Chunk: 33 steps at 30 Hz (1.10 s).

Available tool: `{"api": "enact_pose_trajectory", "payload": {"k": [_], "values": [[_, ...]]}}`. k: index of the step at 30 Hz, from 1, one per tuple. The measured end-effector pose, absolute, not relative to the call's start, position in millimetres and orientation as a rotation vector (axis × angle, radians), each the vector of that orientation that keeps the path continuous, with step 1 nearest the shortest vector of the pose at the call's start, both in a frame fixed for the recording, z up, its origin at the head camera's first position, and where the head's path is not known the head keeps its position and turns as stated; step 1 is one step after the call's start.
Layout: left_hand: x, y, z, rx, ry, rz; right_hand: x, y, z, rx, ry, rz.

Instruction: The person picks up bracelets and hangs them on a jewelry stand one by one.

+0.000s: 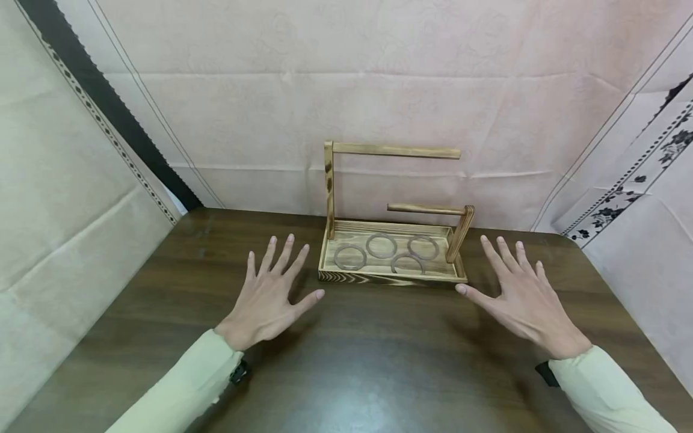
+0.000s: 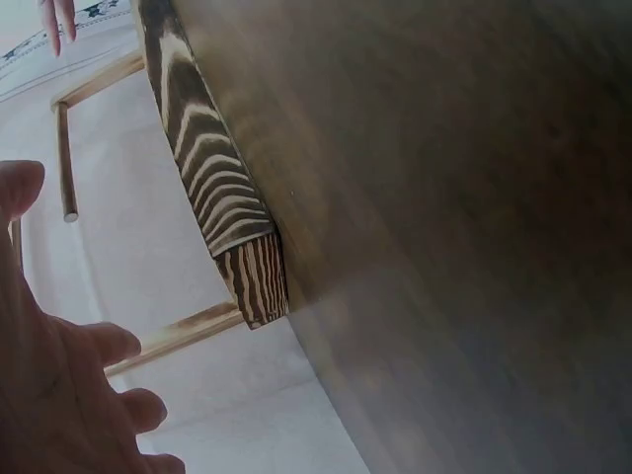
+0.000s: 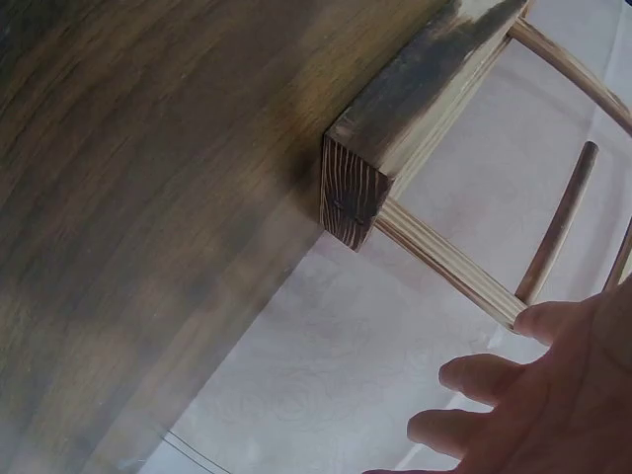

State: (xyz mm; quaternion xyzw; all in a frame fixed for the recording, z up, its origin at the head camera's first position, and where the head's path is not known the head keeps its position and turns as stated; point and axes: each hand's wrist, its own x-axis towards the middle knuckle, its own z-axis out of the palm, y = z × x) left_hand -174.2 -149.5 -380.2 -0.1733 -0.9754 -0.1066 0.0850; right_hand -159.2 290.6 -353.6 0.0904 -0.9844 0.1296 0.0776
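Note:
A wooden rack stands near the far edge of the table, its shallow tray (image 1: 390, 279) showing dark burnt grain. Several thin, translucent rings (image 1: 349, 269) lie flat on the tray floor. From the left end rises a tall post (image 1: 329, 186) carrying a long bar (image 1: 397, 150); at the right end a shorter post (image 1: 460, 234) carries a lower rod (image 1: 425, 209). My left hand (image 1: 267, 304), fingers spread, is just left of the tray with nothing in it. Likewise spread and holding nothing, my right hand (image 1: 525, 300) is to the right, thumb tip by the tray's front right corner.
The dark brown wooden table (image 1: 346, 355) extends beneath both hands. Pale cloth (image 1: 390, 114) hangs behind its far edge, and more cloth covers the left and right sides. Dark bands (image 1: 238, 371) sit at both sleeve cuffs.

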Motion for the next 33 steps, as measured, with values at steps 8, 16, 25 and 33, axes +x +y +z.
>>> {"api": "enact_pose_trajectory", "payload": {"k": [8, 16, 25, 33], "values": [[-177.3, -150.4, -378.2, -0.524, -2.911, -0.345, -159.2, 287.5, -352.0, 0.263, -2.946, 0.432], [-181.3, -149.1, -379.9, -0.542, -2.876, -0.432, -163.2, 287.6, -352.7, 0.267, -2.908, 0.442], [-189.7, -148.6, -383.4, -0.495, -2.789, -0.6, -172.6, 285.4, -355.2, 0.272, -2.831, 0.465], [-196.4, -144.6, -383.6, -0.465, -2.732, -0.754, -184.2, 284.8, -354.7, 0.246, -2.832, 0.594]]}}
